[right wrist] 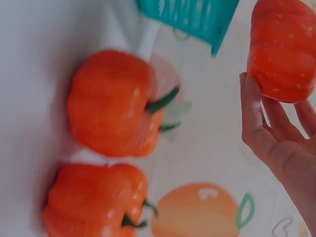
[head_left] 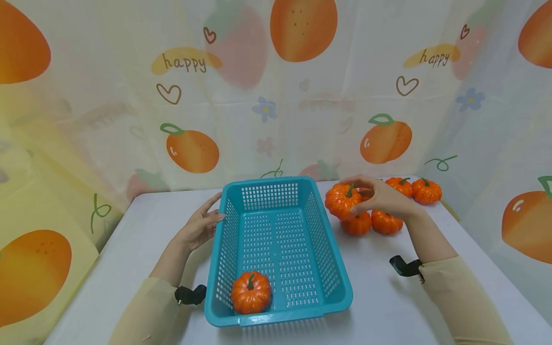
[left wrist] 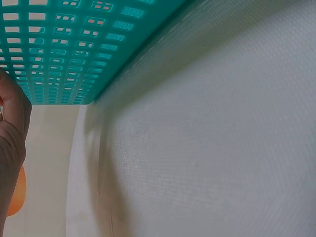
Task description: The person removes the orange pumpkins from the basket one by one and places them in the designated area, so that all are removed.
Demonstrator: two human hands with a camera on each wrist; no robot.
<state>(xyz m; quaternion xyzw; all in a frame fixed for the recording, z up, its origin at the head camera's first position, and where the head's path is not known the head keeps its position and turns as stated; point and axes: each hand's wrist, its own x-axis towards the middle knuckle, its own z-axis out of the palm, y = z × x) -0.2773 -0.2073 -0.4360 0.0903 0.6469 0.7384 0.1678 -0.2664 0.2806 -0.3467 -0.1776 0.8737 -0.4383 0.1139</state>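
Observation:
My right hand [head_left: 379, 196] holds a small orange pumpkin [head_left: 340, 201] with a green stem, raised beside the right rim of a blue-green plastic basket [head_left: 276, 316]. In the right wrist view the fingertips are around this held pumpkin [right wrist: 282, 49]. One pumpkin [head_left: 251, 293] sits in the near left corner of the basket, stem up. My left hand [head_left: 200, 227] rests against the basket's left rim with fairly straight fingers. The left wrist view catches only part of this hand [left wrist: 11, 123], beside the perforated basket wall [left wrist: 64, 49].
On the white table [head_left: 371, 297], right of the basket, several more pumpkins stand close together, among them a near one [head_left: 387, 223] and one at the far right [head_left: 427, 191]. A fruit-patterned curtain [head_left: 276, 129] hangs behind the table.

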